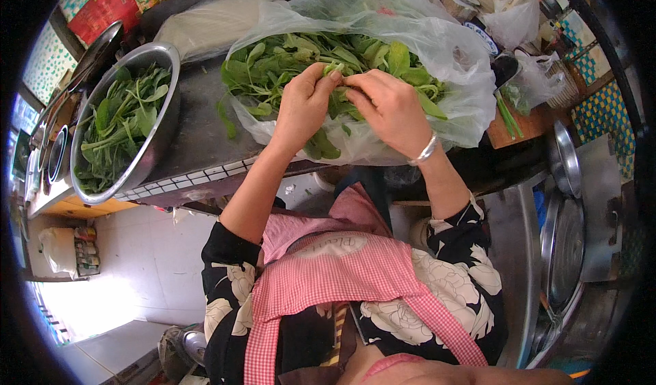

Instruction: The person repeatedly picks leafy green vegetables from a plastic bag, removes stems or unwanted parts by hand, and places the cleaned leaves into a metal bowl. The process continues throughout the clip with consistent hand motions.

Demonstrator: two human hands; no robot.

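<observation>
Both hands meet over an opened clear plastic bag point(471, 91) full of leafy greens point(273, 51) on the dark counter. My left hand point(305, 101) pinches a leafy green stem point(333, 68) between thumb and fingers, with its pale end poking up. Close against it, my right hand point(389, 105), with a silver bangle on the wrist, has its fingers bent in on the same stem. Some leaves hang below the hands over the bag's near edge. To the left, a metal basin point(171, 64) holds more greens.
A folded clear plastic sheet or bag point(212, 19) lies behind the basin. At the right stand a wooden board point(526, 129) with green stalks point(507, 117), a small plastic bag point(536, 77) and metal pans point(566, 159). The counter's tiled front edge point(198, 178) runs before me.
</observation>
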